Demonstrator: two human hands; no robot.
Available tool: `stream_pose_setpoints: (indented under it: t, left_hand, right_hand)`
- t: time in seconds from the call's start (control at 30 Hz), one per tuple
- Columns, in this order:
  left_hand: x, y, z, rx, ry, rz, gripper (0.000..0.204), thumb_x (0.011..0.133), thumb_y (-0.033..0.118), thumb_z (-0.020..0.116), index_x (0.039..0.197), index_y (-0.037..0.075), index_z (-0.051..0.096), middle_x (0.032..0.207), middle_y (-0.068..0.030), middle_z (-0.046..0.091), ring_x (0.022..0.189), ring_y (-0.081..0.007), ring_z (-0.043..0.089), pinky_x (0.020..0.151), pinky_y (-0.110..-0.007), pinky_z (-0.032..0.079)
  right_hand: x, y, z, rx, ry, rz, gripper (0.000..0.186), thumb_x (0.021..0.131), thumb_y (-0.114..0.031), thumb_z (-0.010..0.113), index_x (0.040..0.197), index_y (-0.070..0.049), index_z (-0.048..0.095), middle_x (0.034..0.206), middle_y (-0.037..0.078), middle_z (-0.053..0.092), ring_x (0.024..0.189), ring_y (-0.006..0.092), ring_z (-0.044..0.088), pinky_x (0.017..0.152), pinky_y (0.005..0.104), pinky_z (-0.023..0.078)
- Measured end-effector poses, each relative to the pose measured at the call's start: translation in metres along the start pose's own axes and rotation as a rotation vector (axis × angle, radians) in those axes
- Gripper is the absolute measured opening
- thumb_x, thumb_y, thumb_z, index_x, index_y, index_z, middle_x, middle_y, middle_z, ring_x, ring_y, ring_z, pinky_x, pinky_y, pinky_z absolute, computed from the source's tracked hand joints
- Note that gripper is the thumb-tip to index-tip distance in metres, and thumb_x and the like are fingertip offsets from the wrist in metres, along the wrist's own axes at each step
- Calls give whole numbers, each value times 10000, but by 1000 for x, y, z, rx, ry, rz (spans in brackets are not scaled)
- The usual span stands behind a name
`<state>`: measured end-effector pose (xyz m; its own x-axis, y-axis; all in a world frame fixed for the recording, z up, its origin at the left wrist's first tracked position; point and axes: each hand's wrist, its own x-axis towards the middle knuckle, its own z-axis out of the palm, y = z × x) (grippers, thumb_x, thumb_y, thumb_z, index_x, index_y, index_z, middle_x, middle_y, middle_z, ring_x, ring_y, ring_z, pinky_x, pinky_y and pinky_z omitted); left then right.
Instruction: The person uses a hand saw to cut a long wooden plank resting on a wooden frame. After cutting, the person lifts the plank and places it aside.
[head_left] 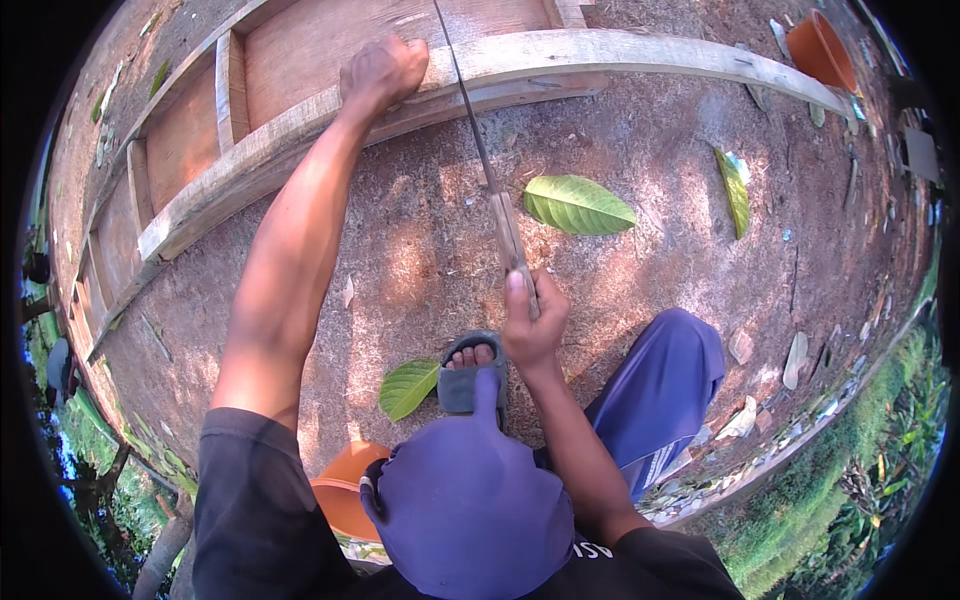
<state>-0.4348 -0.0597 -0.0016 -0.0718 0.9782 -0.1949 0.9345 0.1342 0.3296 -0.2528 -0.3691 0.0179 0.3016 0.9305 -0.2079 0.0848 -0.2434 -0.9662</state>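
Note:
My right hand (537, 312) is closed around the wooden handle of a handsaw (470, 115), its thumb lying along the top. The long, thin blade is seen nearly edge-on and runs away from me, crossing a pale wooden plank (660, 50). Whether its teeth have bitten into the wood cannot be made out. Just left of the blade, my left hand (385, 72) presses down on the same plank with its fingers curled at the far edge. Beneath the plank lies a framed wooden panel (300, 45) with crosspieces.
On the brown ground lie large green leaves (580, 205). An orange bucket (822, 50) is tipped at the far right, and something orange (345, 490) sits behind my knee. My sandalled foot (470, 375) is near the saw handle. Debris lines the right side, with grass beyond.

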Motion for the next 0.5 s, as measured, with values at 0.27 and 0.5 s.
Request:
stream_pose_setpoints:
  t: [0.27,0.5]
  left_hand:
    - [5,0,5,38,-20,25,443,899,402,368,671,74,559,603,-53,559,562,-216,512,553,-437,405]
    - [4,10,-5,83,-95,32,563,937,437,336,946,-26,656,753,-149,670,696,-296,636,661,-491,486]
  right_hand:
    - [-48,12,-32,-57,6,-51,262,974,-186,556,760,-35,551,614,-12,536,560,60,473,512,267,368]
    - [28,-10,11,1,25,-42,327,996,-220,601,744,-20,546,603,-16,502,562,67,445,499,283,341]
